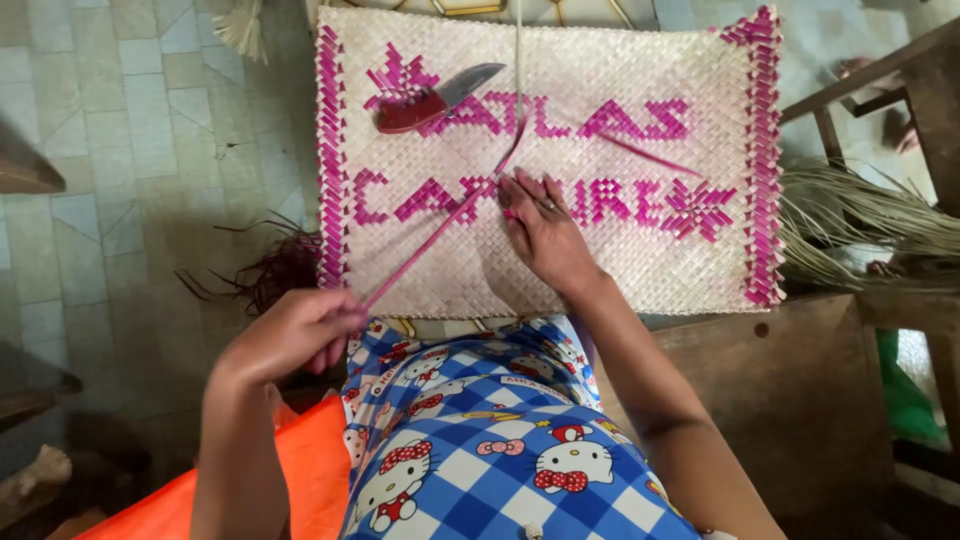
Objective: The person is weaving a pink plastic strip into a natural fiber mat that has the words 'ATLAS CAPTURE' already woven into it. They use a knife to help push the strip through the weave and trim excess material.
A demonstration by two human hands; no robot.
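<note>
Now — left hand [300, 335] grip pinches pink strip [420, 250] | right hand [545, 235] released, flat on woven mat [620, 260]

Knife [432, 98] lies on the woven mat [640, 270], upper left — loose fibres [860, 215] right of mat, floor [130, 150] left.

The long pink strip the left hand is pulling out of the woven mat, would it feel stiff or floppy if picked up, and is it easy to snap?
The long pink strip looks thin and flat, so probably light and bendy. It runs straight from the left hand into the pale woven mat, likely only because it is pulled taut. Loose pink strands beside the mat curl, suggesting it would flop once released.
</note>
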